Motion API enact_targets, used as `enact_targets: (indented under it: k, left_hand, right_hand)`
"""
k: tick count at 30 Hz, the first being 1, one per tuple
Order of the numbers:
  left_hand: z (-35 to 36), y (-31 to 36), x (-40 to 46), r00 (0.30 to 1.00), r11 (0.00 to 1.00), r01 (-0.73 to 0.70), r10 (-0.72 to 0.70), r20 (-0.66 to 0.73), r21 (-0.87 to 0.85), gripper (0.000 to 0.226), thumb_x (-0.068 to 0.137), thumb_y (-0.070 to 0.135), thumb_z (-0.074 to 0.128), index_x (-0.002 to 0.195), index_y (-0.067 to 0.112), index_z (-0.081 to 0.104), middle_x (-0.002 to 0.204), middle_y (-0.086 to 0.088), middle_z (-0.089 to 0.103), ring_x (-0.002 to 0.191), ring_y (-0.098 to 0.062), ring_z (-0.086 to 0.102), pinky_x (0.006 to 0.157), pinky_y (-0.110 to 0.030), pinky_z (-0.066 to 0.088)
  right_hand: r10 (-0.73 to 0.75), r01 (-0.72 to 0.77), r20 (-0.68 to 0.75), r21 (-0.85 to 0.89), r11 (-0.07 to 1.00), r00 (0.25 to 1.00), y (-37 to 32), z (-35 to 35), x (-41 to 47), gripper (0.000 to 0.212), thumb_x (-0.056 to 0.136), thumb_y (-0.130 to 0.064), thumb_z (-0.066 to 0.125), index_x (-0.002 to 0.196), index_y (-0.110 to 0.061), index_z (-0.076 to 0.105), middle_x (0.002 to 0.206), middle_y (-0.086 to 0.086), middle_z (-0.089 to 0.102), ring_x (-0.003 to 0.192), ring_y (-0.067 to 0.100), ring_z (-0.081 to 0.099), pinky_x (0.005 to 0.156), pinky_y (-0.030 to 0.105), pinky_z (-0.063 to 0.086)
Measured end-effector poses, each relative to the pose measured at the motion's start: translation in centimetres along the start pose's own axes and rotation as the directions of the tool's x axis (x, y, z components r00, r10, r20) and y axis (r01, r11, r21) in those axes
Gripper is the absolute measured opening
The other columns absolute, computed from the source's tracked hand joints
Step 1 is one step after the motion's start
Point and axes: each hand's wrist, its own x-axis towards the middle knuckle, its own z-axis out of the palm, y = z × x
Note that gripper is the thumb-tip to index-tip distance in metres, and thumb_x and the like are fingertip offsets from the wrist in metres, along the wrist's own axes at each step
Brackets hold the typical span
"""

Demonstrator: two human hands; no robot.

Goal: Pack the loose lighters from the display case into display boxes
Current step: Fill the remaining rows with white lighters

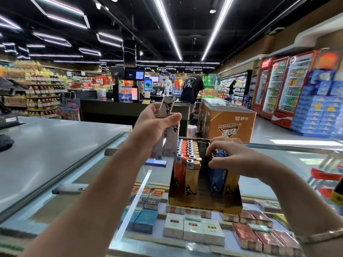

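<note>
A gold display box point(204, 204) stands on the glass display case point(115, 182), with rows of orange and gold lighters point(187, 158) on its left side and blue and gold ones on its right. My left hand point(154, 123) is raised above the case and grips a bunch of white lighters point(168, 130) with a black bird print. My right hand point(230, 154) rests on top of the blue lighters point(218, 175) in the box, fingers curled over their heads. One loose white lighter point(68, 189) lies flat on the glass at the left.
Cigarette packs point(193, 229) fill the case under the glass. A grey counter point(46, 145) lies to the left, an orange freezer chest point(228, 121) stands behind the box. A person in a black shirt point(192, 88) stands at the checkout beyond.
</note>
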Motion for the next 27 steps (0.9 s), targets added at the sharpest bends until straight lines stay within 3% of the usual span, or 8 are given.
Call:
enact_targets:
  k: [4, 8, 11, 13, 16, 18, 22, 27]
  left_hand:
    - [2.6, 0.1, 1.0, 0.998, 0.991, -0.018, 0.01, -0.064, -0.13, 0.044, 0.062, 0.028, 0.07, 0.1, 0.015, 0.053, 0.077, 0.002, 0.069, 0.069, -0.011, 0.068, 0.058, -0.026, 0.052]
    - [4.8, -0.5, 1.3, 0.998, 0.947, -0.036, 0.019, -0.057, -0.319, 0.041, 0.067, 0.023, 0.069, 0.101, 0.01, 0.05, 0.071, -0.001, 0.07, 0.071, -0.016, 0.07, 0.053, -0.025, 0.052]
    - [6.1, -1.4, 0.8, 0.999, 0.918, -0.034, 0.022, -0.036, -0.394, 0.043, 0.068, 0.022, 0.069, 0.103, 0.009, 0.048, 0.072, -0.003, 0.071, 0.078, -0.02, 0.071, 0.057, -0.027, 0.055]
    - [6.4, -1.7, 0.5, 0.999, 0.915, -0.032, 0.027, -0.019, -0.402, 0.043, 0.068, 0.024, 0.068, 0.103, 0.009, 0.047, 0.073, -0.003, 0.071, 0.08, -0.022, 0.07, 0.058, -0.028, 0.055]
    - [6.3, -1.6, 0.3, 0.999, 0.924, -0.035, 0.034, -0.011, -0.382, 0.04, 0.069, 0.026, 0.067, 0.102, 0.011, 0.049, 0.083, -0.007, 0.07, 0.079, -0.019, 0.07, 0.058, -0.024, 0.053]
    - [5.9, -1.5, 0.3, 1.0, 0.932, -0.028, 0.026, -0.011, -0.362, 0.04, 0.069, 0.028, 0.066, 0.101, 0.01, 0.05, 0.088, -0.008, 0.068, 0.076, -0.015, 0.069, 0.059, -0.023, 0.053]
    - [5.0, -1.4, 0.3, 1.0, 0.92, -0.004, 0.003, -0.003, -0.392, 0.031, 0.07, 0.025, 0.065, 0.094, 0.012, 0.051, 0.073, 0.0, 0.07, 0.07, -0.014, 0.069, 0.057, -0.025, 0.055]
    - [3.2, -1.4, 1.0, 0.996, 0.874, 0.007, -0.051, -0.078, -0.486, 0.008, 0.093, 0.013, 0.048, 0.1, 0.009, 0.052, 0.088, -0.005, 0.073, 0.086, -0.02, 0.07, 0.062, -0.027, 0.056]
  right_hand:
    - [-0.033, 0.033, 0.003, 0.03, 0.999, 0.999, 0.3, -0.4, -0.3, 0.033, 0.068, -0.059, 0.064, 0.089, -0.033, 0.063, 0.115, -0.022, 0.039, 0.117, 0.008, 0.024, 0.089, 0.031, 0.024]
    - [-0.083, 0.1, -0.138, 0.121, 0.988, 0.987, -0.7, -0.2, -0.3, 0.049, 0.064, -0.066, 0.057, 0.099, -0.032, 0.061, 0.121, -0.003, 0.051, 0.12, 0.015, 0.04, 0.099, 0.041, 0.037]
    - [-0.187, 0.271, -0.33, 0.232, 0.934, 0.925, -1.7, -0.1, -0.5, 0.027, 0.075, -0.041, 0.07, 0.098, -0.032, 0.059, 0.104, -0.008, 0.064, 0.099, 0.002, 0.058, 0.087, 0.031, 0.048]
    - [-0.197, 0.334, -0.393, 0.319, 0.887, 0.898, -2.0, 0.2, -0.6, 0.029, 0.079, -0.015, 0.071, 0.099, -0.03, 0.056, 0.096, -0.001, 0.068, 0.09, 0.012, 0.065, 0.082, 0.038, 0.054]
    - [-0.168, 0.381, -0.471, 0.402, 0.833, 0.866, -2.2, 0.3, -0.7, 0.036, 0.08, 0.002, 0.067, 0.098, -0.024, 0.05, 0.086, 0.015, 0.069, 0.074, 0.029, 0.064, 0.074, 0.044, 0.054]
    - [-0.167, 0.438, -0.527, 0.445, 0.781, 0.833, -2.1, 0.3, -0.8, 0.034, 0.081, 0.007, 0.062, 0.096, -0.02, 0.047, 0.078, 0.018, 0.066, 0.064, 0.023, 0.06, 0.065, 0.036, 0.052]
    - [-0.147, 0.523, -0.61, 0.5, 0.69, 0.778, -1.9, -0.1, -1.0, 0.022, 0.084, 0.006, 0.057, 0.092, -0.014, 0.052, 0.062, 0.001, 0.062, 0.057, 0.013, 0.058, 0.054, 0.022, 0.05]
    - [0.03, 0.52, -0.682, 0.584, 0.623, 0.731, -1.6, -1.1, -1.2, 0.014, 0.091, 0.0, 0.049, 0.094, -0.012, 0.056, 0.076, 0.01, 0.062, 0.06, 0.014, 0.059, 0.054, 0.021, 0.052]
